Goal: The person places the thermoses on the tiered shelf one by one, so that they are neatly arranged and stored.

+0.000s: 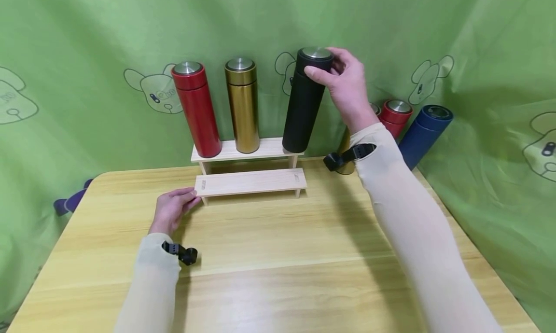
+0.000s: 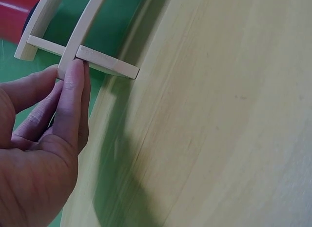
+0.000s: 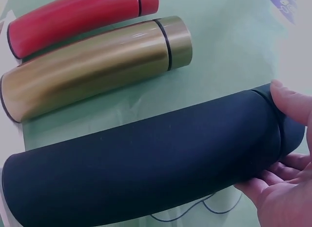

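My right hand [image 1: 347, 82] grips a black thermos [image 1: 304, 106] around its top, just under the silver lid. The thermos leans a little, its base at the right end of the upper shelf of a two-step wooden rack [image 1: 249, 182]. On that same shelf stand a red thermos [image 1: 197, 113] at the left and a gold thermos [image 1: 244, 111] in the middle. My left hand [image 1: 173, 207] pinches the left end of the lower step between thumb and fingers, seen closely in the left wrist view, where the step's end [image 2: 73, 46] shows.
Right of the rack, partly behind my right forearm, stand another gold thermos [image 1: 346, 169], a red one [image 1: 396, 113] and a blue one [image 1: 425, 132]. A green curtain [image 1: 260, 14] hangs behind the wooden table [image 1: 269, 275]. A purple object [image 1: 71, 202] lies past the left edge.
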The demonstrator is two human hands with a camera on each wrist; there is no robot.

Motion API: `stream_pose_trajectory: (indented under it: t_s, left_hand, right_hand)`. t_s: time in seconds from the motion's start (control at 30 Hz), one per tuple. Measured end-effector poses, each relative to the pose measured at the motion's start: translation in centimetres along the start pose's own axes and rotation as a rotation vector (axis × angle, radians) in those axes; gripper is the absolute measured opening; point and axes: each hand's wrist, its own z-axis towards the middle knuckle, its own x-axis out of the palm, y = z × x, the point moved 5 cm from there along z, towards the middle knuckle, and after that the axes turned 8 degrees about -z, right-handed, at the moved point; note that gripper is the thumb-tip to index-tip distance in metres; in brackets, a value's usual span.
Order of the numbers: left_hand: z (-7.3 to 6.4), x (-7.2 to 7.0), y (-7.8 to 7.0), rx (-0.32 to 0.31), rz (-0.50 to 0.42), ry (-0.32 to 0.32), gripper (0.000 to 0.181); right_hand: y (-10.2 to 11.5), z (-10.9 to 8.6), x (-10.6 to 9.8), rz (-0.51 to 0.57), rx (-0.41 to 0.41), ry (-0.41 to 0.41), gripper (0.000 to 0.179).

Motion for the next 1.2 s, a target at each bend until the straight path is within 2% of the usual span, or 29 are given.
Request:
stream_pose_trajectory:
  t_s: [0.37,0.6,0.73,0.97,1.2]
  left_hand:
    - [0.1,0.0,0.0,-0.004,0.008,0.005,0.043]
    - [0.1,-0.2,0.1,-0.007,0.027,-0.007,0.044]
    - [0.2,0.0,0.1,-0.005,0.036,-0.004,0.042]
    - [0.4,0.0,0.1,0.003,0.018,0.008,0.043]
    - [0.3,-0.1,0.1,0.006,0.029,-0.007,0.042]
  right_hand:
    - [-0.6,0.7,1.8,-0.125,-0.014,0.021,0.066]
    - [-1.6,1.0,2.7,-0.139,0.012,0.035,0.07]
    - [-1.8,1.2,2.7,-0.137,-0.004,0.026,0.069]
    - [-2.3,1.3,3.2,-0.157,-0.001,0.057,0.069]
    - [-2.6,1.4,3.6,-0.191,0.001,0.07,0.07]
